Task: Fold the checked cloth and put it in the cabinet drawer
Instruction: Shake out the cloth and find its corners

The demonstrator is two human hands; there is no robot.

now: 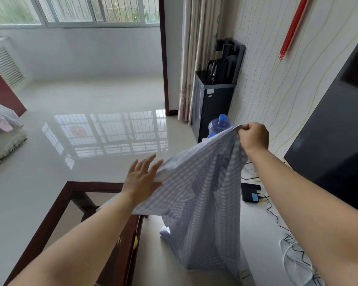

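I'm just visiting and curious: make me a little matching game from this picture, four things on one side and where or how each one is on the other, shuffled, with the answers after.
Things:
1. checked cloth
2. left hand
3. right hand
4. blue water bottle

States or places:
A. fingers spread, flat against the cloth's edge
B. on the floor beside the dark water dispenser
C. hanging unfolded, held up in the air
D. pinching a top corner of the cloth

Pairs: 1-C, 2-A, 3-D, 4-B
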